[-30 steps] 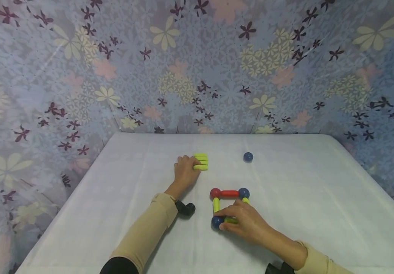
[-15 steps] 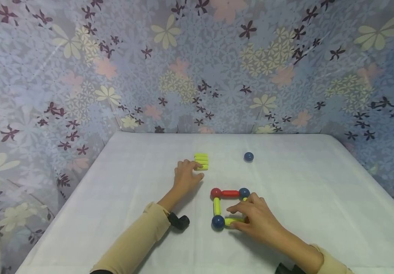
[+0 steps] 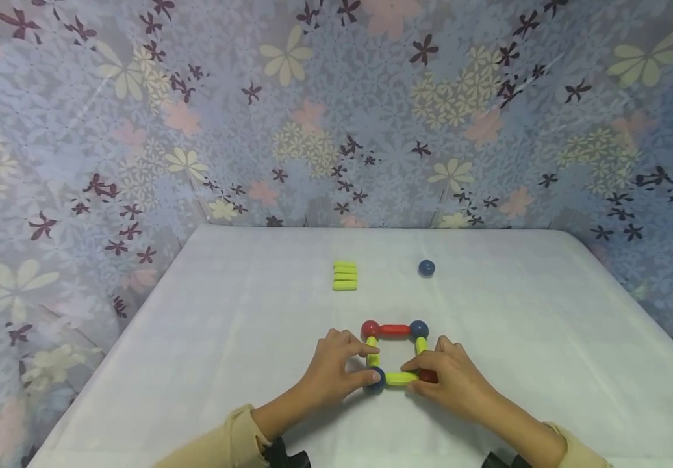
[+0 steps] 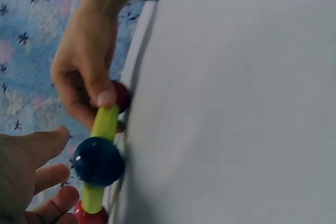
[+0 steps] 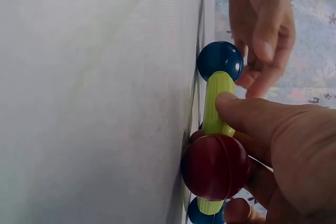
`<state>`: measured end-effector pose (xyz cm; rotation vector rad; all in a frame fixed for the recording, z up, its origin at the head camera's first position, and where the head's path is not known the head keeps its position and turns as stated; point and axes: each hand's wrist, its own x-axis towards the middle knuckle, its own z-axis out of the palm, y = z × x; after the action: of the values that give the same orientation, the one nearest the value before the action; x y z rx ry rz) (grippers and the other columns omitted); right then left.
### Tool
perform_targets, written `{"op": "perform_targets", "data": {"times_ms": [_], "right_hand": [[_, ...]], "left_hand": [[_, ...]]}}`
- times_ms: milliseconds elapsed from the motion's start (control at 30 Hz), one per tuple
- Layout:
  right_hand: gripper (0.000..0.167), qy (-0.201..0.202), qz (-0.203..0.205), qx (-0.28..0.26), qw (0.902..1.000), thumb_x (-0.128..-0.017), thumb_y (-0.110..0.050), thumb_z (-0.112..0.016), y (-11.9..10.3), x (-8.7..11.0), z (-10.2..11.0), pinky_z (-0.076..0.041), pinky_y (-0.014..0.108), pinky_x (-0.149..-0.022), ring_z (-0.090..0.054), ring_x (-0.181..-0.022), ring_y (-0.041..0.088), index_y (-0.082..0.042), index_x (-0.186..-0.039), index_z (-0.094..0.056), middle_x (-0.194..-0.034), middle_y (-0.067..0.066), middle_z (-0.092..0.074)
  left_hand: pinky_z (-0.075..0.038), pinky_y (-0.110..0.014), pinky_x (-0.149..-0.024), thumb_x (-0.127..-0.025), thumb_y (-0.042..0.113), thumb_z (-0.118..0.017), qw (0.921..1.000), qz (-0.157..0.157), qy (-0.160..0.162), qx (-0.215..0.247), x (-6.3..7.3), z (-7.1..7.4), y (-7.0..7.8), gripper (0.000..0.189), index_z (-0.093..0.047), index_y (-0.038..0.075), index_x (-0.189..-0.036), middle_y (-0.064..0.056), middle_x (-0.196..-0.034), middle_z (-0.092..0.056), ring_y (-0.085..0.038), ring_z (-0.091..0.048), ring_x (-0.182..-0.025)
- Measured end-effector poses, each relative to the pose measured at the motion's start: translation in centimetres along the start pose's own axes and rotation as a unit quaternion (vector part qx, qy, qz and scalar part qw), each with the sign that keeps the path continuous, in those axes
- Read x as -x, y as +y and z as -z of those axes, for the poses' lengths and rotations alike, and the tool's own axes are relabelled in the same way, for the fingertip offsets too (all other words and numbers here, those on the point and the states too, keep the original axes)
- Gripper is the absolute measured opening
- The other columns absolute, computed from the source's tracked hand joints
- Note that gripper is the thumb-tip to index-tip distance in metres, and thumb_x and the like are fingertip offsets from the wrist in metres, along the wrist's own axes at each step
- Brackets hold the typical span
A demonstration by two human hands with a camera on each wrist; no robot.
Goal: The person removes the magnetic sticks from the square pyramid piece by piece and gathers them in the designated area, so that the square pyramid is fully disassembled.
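A square frame of balls and rods lies on the table. Its back edge has a red ball [image 3: 370,329], a red rod [image 3: 395,331] and a blue ball [image 3: 419,329]. My right hand [image 3: 453,380] pinches the front yellow-green rod [image 5: 214,103] beside the front right red ball [image 5: 215,167], thumb on top of the rod. Fingers spread, my left hand [image 3: 336,369] is at the front left blue ball [image 4: 100,162]. A gap shows between its fingers and that ball in the left wrist view. Yellow-green rods also form the left and right sides.
Several loose yellow-green rods [image 3: 345,276] lie side by side behind the frame. A single blue ball [image 3: 427,268] sits to their right. White cloth covers the table [image 3: 243,292], and a flowered cloth [image 3: 336,110] hangs behind it.
My left hand has left the loose rods and come back toward the front left blue ball. My right hand has moved from that ball rightward along the front rod.
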<state>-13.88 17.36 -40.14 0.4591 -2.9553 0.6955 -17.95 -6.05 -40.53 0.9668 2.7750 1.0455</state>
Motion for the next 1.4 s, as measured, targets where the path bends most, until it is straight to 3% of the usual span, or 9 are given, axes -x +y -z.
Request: {"op": "perform_targets", "data": {"times_ms": [267, 833, 1033, 1400], "right_hand": [[0.021, -0.015, 0.010, -0.009, 0.9998, -0.073, -0.034, -0.077, 0.3, 0.1, 0.0, -0.025, 0.021, -0.063, -0.031, -0.071, 0.005, -0.034, -0.093, -0.072, -0.071, -0.027, -0.052], [0.019, -0.014, 0.018, -0.031, 0.9992, -0.074, -0.031, -0.076, -0.1, -0.3, 0.0, -0.025, 0.022, -0.062, -0.030, -0.070, 0.004, -0.034, -0.092, -0.072, -0.069, -0.024, -0.050], [0.018, -0.007, 0.029, -0.026, 0.9992, -0.074, -0.029, -0.076, 0.0, -0.2, -0.1, -0.025, 0.020, -0.061, -0.030, -0.070, 0.004, -0.033, -0.092, -0.073, -0.069, -0.025, -0.051], [0.020, -0.004, 0.015, -0.031, 0.9994, -0.074, -0.029, -0.076, 1.0, 0.3, 0.3, -0.027, 0.019, -0.060, -0.031, -0.072, 0.005, -0.036, -0.092, -0.071, -0.074, -0.015, -0.046]], "left_hand": [[-0.031, -0.025, -0.079, -0.076, 0.041, -0.075, 0.9988, 0.032, -0.031, -0.022, 0.9, -0.9, 0.6, 0.040, -0.067, 0.029, -0.114, 0.009, -0.096, -0.057, -0.004, -0.039, -0.089], [-0.031, -0.025, -0.079, -0.071, 0.043, -0.078, 0.9949, 0.004, 0.057, -0.084, 1.5, -2.1, 0.7, 0.037, -0.064, 0.028, -0.101, 0.013, -0.092, -0.055, -0.002, -0.041, -0.084], [-0.032, -0.026, -0.080, -0.073, 0.040, -0.078, 0.9941, -0.004, 0.064, -0.087, 1.6, -2.1, 0.6, 0.034, -0.065, 0.027, -0.101, 0.012, -0.092, -0.056, -0.002, -0.043, -0.085], [-0.034, -0.031, -0.084, -0.074, 0.037, -0.076, 0.9952, 0.013, 0.061, -0.076, 1.8, -1.2, -0.4, 0.034, -0.067, 0.029, -0.106, 0.012, -0.096, -0.062, -0.005, -0.049, -0.090]]}}
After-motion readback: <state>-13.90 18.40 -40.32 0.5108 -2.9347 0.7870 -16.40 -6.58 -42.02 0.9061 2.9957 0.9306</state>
